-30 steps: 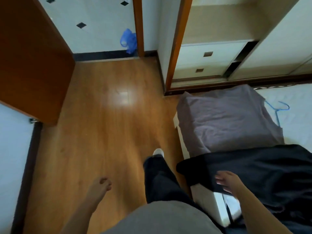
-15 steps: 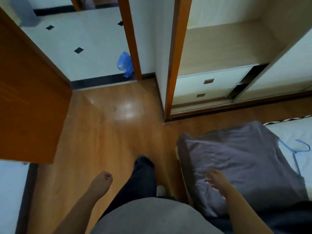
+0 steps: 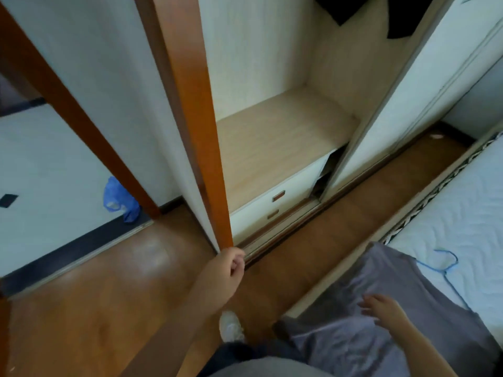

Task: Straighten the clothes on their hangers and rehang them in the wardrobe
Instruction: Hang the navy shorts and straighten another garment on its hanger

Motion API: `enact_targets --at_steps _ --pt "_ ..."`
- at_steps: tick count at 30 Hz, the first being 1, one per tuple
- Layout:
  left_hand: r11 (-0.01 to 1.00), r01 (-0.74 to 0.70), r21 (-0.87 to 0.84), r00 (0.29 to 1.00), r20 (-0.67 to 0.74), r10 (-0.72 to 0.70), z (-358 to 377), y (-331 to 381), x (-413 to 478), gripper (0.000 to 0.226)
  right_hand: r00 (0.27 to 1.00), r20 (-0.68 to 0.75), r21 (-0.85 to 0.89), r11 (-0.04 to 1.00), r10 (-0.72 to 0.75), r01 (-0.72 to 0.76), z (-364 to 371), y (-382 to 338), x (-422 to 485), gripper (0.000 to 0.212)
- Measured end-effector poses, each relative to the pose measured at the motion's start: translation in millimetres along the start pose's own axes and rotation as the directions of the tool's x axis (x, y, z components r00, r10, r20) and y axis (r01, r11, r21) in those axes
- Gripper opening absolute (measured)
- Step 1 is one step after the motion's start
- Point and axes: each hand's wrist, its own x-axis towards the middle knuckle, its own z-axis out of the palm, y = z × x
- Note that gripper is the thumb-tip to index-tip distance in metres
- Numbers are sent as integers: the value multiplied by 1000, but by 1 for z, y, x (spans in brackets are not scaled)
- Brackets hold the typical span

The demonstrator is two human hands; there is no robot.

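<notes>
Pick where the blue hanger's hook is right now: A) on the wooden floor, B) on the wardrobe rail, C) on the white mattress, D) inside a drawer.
C: the blue hanger lies with its hook flat on the white mattress, sticking out from the neck of the grey-purple shirt spread on the bed.
</notes>
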Motion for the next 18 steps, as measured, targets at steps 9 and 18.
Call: enact_targets --at_steps 9,18 --pt "964 -249 -89 966 -89 242 -30 68 104 25 965 -119 136 959 -232 247 -24 -115 19 15" --pt "942 -284 -179 927 -304 221 -47 111 214 13 838 -94 167 822 -537 545 -34 -294 81 15"
